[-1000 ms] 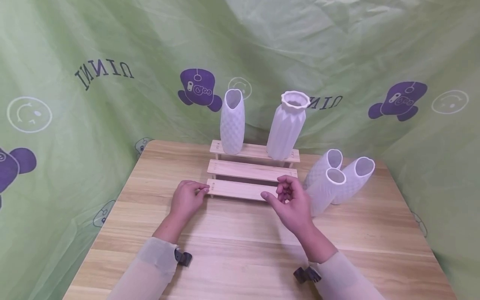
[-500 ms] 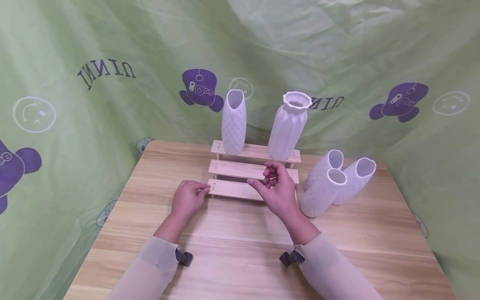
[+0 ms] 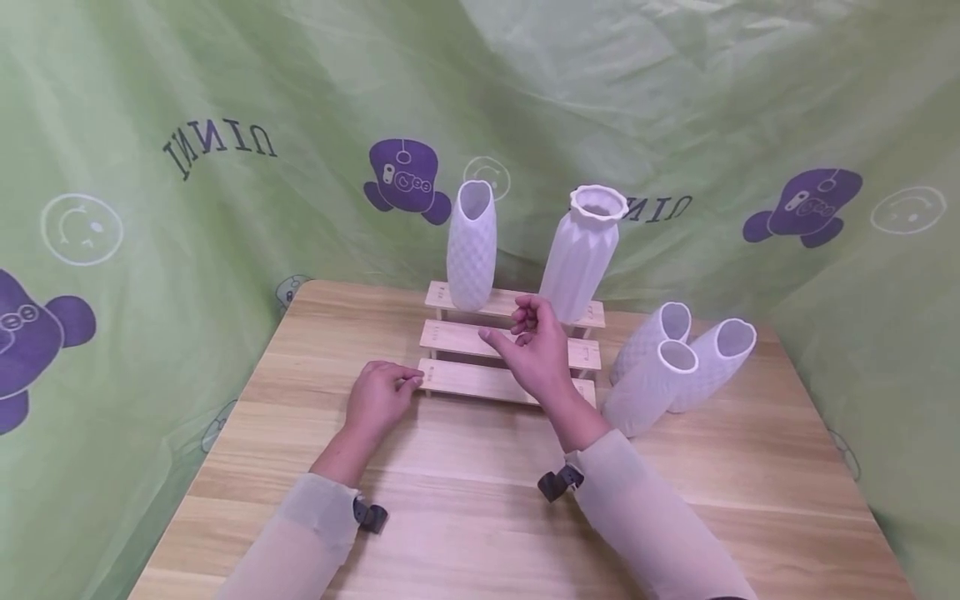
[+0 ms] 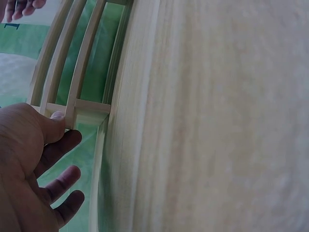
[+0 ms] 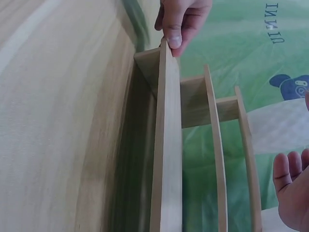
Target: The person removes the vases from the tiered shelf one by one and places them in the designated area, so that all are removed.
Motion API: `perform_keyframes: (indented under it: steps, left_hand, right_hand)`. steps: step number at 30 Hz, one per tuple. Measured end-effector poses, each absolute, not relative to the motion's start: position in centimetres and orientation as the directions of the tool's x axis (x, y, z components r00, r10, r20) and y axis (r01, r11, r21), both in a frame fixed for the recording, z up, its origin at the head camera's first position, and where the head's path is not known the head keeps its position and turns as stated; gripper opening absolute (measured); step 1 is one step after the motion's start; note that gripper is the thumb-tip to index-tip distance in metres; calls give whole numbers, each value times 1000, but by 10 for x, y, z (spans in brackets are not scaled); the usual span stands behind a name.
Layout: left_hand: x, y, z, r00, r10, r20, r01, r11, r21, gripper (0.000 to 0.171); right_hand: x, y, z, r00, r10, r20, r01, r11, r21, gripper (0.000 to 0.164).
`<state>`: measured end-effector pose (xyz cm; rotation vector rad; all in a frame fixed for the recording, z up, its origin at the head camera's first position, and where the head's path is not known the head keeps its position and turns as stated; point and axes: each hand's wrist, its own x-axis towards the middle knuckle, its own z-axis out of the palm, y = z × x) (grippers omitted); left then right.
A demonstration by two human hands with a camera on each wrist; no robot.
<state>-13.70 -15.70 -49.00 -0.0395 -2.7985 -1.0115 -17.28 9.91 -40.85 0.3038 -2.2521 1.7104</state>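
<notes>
A three-step wooden stand (image 3: 480,380) stands on the table. My left hand (image 3: 381,400) pinches the left end of its lowest board; the left wrist view shows the thumb (image 4: 53,124) on the board and the other fingers spread apart below. My right hand (image 3: 536,354) hovers over the stand, its fingers loosely bent and holding nothing. On the top step, a white diamond-textured vase (image 3: 472,258) stands at the left and a white pleated vase (image 3: 581,262) with a scalloped rim at the right. The right hand's fingertips partly overlap the pleated vase in the head view.
Three white vases stand close together right of the stand: a smooth-looking one (image 3: 637,400) in front, a textured one (image 3: 647,346) behind it and another (image 3: 716,362) at the right. A green printed curtain (image 3: 300,200) hangs behind and around the wooden table (image 3: 465,517).
My right hand has moved left and away from me, from beside the three vases to above the stand. My left hand has kept its pinch on the lowest board. The vases have not moved.
</notes>
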Motion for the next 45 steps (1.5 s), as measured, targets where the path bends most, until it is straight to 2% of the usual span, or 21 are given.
perform_keyframes:
  steps: [7, 16, 21, 26, 32, 36, 45]
  left_hand:
    - [-138, -158, -490, -983, -24, 182, 96, 776, 623, 9]
    - [-136, -158, -492, -984, -27, 178, 92, 775, 625, 9]
    - [-136, -157, -492, -985, -25, 172, 89, 778, 622, 10]
    - [-137, -155, -490, -986, -22, 167, 88, 778, 622, 10]
    - [-137, -155, -488, -985, -22, 172, 92, 774, 627, 9]
    - [-138, -155, -488, -986, -18, 165, 90, 778, 621, 10]
    - [-138, -156, -488, -985, -23, 170, 89, 780, 619, 10]
  right_hand:
    - [-192, 89, -409, -957, 15, 291, -276, 271, -922, 76]
    - [-216, 73, -408, -960, 35, 279, -256, 301, -918, 91]
    - [-224, 68, -406, -967, 45, 251, -218, 358, -908, 99]
    - [-235, 67, -403, -962, 5, 272, -245, 416, -876, 103]
    - [-245, 65, -396, -967, -51, 251, -252, 371, -894, 106]
    - [-248, 64, -392, -972, -64, 225, -232, 366, -901, 104]
    - [-250, 61, -392, -957, -73, 279, -285, 390, -876, 89]
